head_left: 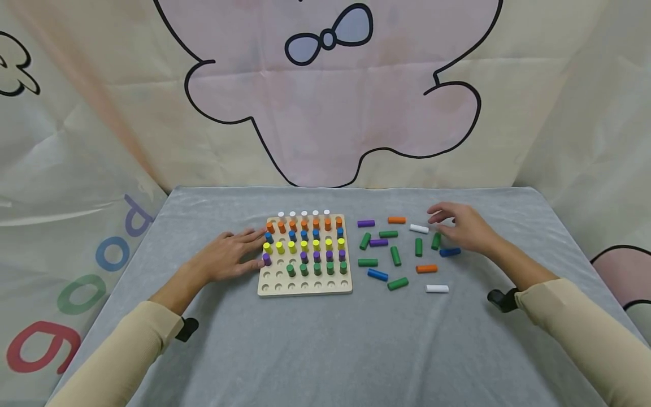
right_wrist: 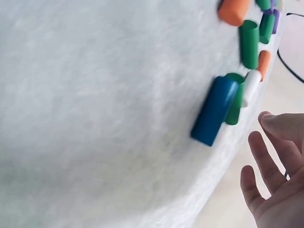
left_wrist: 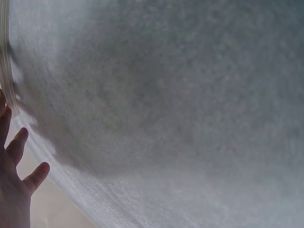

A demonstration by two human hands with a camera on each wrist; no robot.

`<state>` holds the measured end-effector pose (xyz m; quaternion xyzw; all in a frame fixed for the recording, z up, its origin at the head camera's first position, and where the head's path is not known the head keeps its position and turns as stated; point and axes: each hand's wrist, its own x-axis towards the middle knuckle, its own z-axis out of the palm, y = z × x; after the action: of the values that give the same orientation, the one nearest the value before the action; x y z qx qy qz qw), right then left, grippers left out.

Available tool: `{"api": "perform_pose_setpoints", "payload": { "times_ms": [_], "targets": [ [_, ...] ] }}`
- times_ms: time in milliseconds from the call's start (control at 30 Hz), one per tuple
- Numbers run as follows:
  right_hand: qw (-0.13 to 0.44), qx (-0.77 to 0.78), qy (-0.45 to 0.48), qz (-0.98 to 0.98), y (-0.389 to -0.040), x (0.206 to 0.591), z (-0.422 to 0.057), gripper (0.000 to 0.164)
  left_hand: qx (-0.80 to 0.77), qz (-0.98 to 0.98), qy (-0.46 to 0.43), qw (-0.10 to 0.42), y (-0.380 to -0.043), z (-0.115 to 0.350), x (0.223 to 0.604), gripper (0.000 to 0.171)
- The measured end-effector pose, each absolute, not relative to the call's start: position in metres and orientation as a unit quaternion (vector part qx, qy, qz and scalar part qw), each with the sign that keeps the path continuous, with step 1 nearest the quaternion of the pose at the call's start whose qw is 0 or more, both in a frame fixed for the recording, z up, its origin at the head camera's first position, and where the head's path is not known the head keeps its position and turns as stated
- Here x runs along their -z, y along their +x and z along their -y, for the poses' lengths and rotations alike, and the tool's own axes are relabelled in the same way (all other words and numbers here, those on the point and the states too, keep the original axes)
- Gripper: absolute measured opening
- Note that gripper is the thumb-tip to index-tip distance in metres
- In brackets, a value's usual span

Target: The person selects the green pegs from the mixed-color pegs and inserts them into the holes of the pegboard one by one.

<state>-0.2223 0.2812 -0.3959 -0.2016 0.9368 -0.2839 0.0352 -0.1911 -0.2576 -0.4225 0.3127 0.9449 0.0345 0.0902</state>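
A wooden pegboard [head_left: 305,291] stands on the cloth with rows of white, orange, blue, yellow, purple and green pegs upright in it. Some holes at its front and left are bare. My left hand [head_left: 231,255] touches the board's left edge with fingers spread; the left wrist view shows the board's side [left_wrist: 5,61] by the fingertips. Over the loose pegs at the right, my right hand [head_left: 465,226] hovers with loosely bent fingers and nothing visible in them. Closest to it lie a white peg [head_left: 419,229], a green peg [head_left: 436,241] and a blue peg [right_wrist: 214,111].
Several more loose pegs lie right of the board, among them an orange peg [head_left: 396,220], a purple peg [head_left: 366,224] and a white peg [head_left: 437,289]. A grey cloth [head_left: 315,350] covers the table. Behind it hangs a printed curtain [head_left: 315,113].
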Motion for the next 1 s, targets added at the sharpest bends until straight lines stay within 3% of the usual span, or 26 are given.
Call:
{"api": "perform_pose_setpoints", "payload": {
  "times_ms": [333, 1000],
  "targets": [
    [0.104, 0.295, -0.200, -0.929, -0.225, 0.410, -0.298, 0.035, -0.030, -0.944, 0.316, 0.087, -0.191, 0.257, 0.423, 0.073],
    [0.078, 0.261, -0.225, -0.935, -0.222, 0.418, -0.295, 0.037, -0.036, -0.945, 0.312, 0.091, -0.190, 0.256, 0.422, 0.072]
  ]
}}
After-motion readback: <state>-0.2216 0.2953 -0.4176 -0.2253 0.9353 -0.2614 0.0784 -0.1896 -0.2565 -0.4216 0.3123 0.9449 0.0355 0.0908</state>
